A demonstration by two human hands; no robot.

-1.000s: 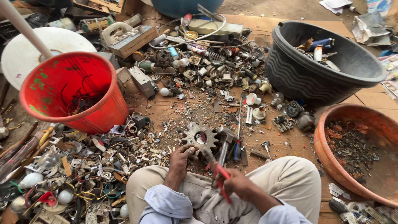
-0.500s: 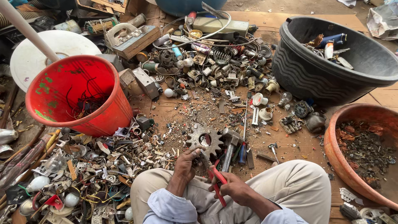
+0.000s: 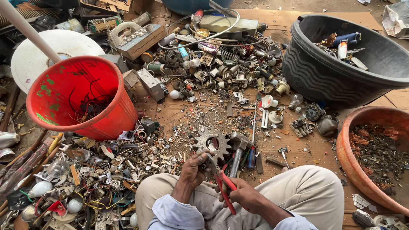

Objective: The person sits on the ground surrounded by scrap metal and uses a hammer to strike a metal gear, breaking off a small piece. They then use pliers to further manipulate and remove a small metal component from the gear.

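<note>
Pliers being gripped closed in right hand, left hand pinching small part steady at their tip beside sprocket.

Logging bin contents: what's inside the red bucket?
The red bucket lies tilted, its mouth open to the camera. Inside sits a small tangle of dark wires against the lower wall, with green smears on the inner wall. Anything beneath the wires is hidden.

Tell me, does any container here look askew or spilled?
Yes. The red bucket lies tipped on its side, mouth facing the camera, with dark wires inside, while the black tub and the brown bowl stand upright. Small scrap parts cover the floor.
</note>
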